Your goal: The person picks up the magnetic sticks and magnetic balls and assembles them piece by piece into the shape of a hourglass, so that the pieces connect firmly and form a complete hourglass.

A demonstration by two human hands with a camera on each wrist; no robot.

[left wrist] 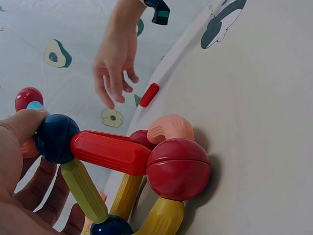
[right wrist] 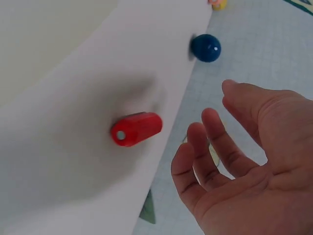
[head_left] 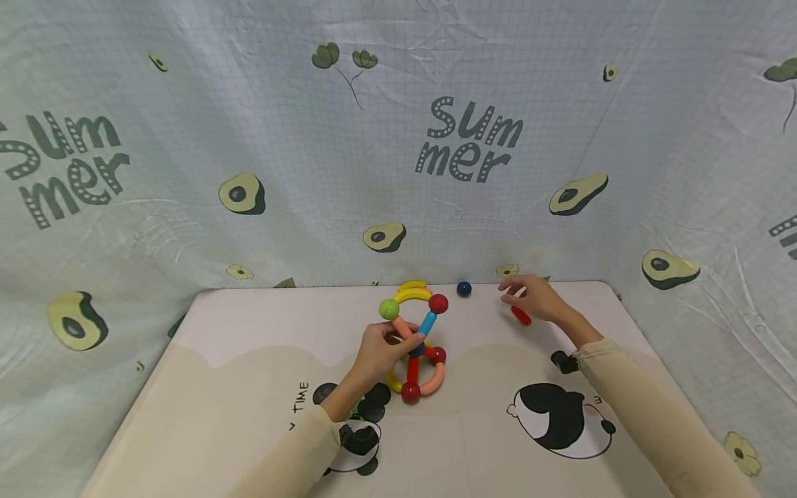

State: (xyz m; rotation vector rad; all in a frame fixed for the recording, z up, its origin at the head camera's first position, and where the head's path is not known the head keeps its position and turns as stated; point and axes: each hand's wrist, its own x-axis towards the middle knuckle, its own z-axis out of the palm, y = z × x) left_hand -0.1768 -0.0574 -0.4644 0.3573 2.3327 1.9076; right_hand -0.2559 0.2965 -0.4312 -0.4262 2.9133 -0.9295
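My left hand [head_left: 381,351] grips a toy structure of magnetic rods and balls, thumb and fingers at its middle dark blue ball [left wrist: 57,138]. Above that joint a salmon rod and a light blue rod [head_left: 427,322] rise to a green ball [head_left: 389,309] and a red ball [head_left: 438,303], with a yellow curved rod between. Below it, red rods [left wrist: 111,152] and curved pieces meet more balls near the table. My right hand [head_left: 534,296] hovers with loosely bent fingers, holding nothing, close to a loose red rod [right wrist: 137,129] on the table.
A loose dark blue ball [head_left: 463,289] lies at the table's back edge, left of my right hand. Yellow and salmon curved pieces [head_left: 412,285] lie behind the structure. A printed curtain [head_left: 299,173] hangs right behind the table [head_left: 249,387].
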